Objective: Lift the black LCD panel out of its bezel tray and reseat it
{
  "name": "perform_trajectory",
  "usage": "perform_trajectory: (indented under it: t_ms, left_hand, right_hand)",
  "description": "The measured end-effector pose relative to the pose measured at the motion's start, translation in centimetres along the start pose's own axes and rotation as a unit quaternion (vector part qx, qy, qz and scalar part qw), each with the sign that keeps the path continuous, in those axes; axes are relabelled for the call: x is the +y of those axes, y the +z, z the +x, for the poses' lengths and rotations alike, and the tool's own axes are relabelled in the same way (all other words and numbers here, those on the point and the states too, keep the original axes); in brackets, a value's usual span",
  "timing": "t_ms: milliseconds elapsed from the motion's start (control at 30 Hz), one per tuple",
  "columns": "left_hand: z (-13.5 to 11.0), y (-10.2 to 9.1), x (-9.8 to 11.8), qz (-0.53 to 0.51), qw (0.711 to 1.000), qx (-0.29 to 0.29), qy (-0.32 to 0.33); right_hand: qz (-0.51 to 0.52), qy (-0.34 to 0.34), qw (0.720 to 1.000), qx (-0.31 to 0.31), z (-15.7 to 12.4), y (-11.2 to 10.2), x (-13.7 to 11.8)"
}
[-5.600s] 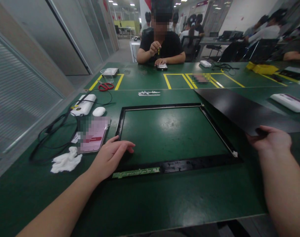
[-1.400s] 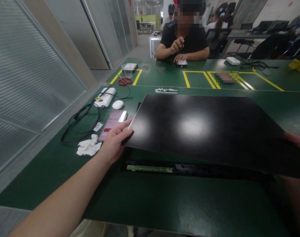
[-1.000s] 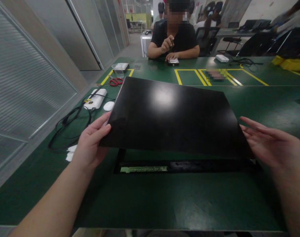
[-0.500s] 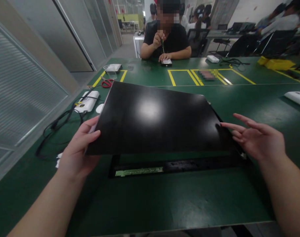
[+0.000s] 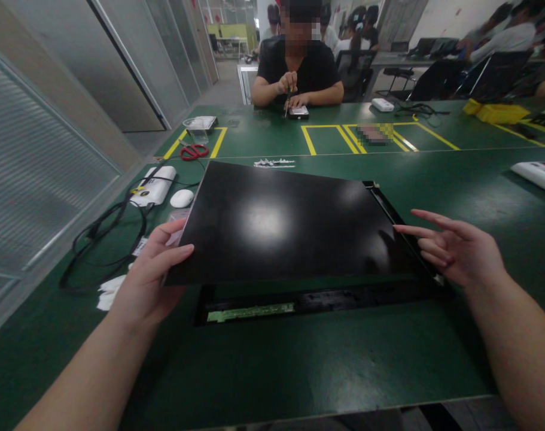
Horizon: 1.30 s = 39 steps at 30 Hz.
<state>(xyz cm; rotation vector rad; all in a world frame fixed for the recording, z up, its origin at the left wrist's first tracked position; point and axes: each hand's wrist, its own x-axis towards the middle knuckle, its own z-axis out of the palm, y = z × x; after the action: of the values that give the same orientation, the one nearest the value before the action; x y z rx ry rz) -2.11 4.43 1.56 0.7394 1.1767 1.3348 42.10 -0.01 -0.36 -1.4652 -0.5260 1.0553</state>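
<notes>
The left hand [image 5: 149, 281] grips the near left corner of the black panel [image 5: 285, 224], thumb on top. The panel sits tilted over the black frame [image 5: 344, 297] on the green table [image 5: 299, 371], near edge raised (a green circuit strip [image 5: 249, 312] shows beneath). The right hand [image 5: 456, 251] is open, fingers spread, at the panel's right edge; whether it touches is unclear.

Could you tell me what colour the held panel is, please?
The panel is glossy black, clearest in the head view.
</notes>
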Motion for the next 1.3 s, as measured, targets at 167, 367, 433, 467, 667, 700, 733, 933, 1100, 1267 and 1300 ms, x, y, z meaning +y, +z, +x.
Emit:
perform_trajectory:
  t_ms: [167, 367, 433, 467, 667, 700, 733, 933, 1100, 1267, 1300]
  left_hand:
    - [-0.1, 0.0, 0.1, 0.011, 1.000, 0.001, -0.007]
    - [-0.1, 0.2, -0.1, 0.014, 1.000, -0.019, -0.017]
    - [-0.2, 0.2, -0.2, 0.015, 0.999, -0.027, -0.016]
    - [-0.2, 0.2, -0.2, 0.015, 0.999, -0.030, -0.014]
    - [0.1, 0.0, -0.5, 0.012, 0.999, -0.046, -0.014]
    - [0.1, 0.0, -0.6, 0.011, 0.999, -0.048, -0.014]
    - [0.1, -0.1, -0.6, 0.011, 0.999, -0.050, -0.014]
    - [0.1, -0.1, -0.8, 0.013, 0.998, -0.059, -0.016]
    - [0.0, 0.2, -0.7, 0.017, 0.998, -0.057, -0.012]
    - [0.1, 0.1, -0.9, 0.022, 0.998, -0.060, -0.018]
    - [0.1, 0.0, -0.9, 0.020, 0.998, -0.063, -0.020]
  right_hand:
    - [-0.009, -0.001, 1.000, 0.010, 0.1, -0.1, 0.0]
    - [-0.022, -0.010, 0.999, 0.024, 0.6, -0.5, 0.3]
    - [-0.025, -0.013, 0.999, 0.029, 0.7, -0.7, 0.2]
    - [-0.026, -0.015, 0.999, 0.031, 0.7, -0.7, 0.2]
    - [-0.020, -0.022, 0.999, 0.033, 0.9, -1.0, 0.4]
    - [-0.020, -0.023, 0.999, 0.034, 0.9, -1.0, 0.4]
    - [-0.022, -0.024, 0.999, 0.036, 1.0, -1.0, 0.5]
    - [-0.032, -0.026, 0.999, 0.033, 1.0, -1.1, 0.5]
    - [-0.037, -0.046, 0.998, 0.034, 1.1, -1.2, 0.6]
    - [-0.053, -0.050, 0.997, 0.034, 1.3, -1.3, 0.7]
    - [-0.057, -0.051, 0.996, 0.036, 1.3, -1.3, 0.7]
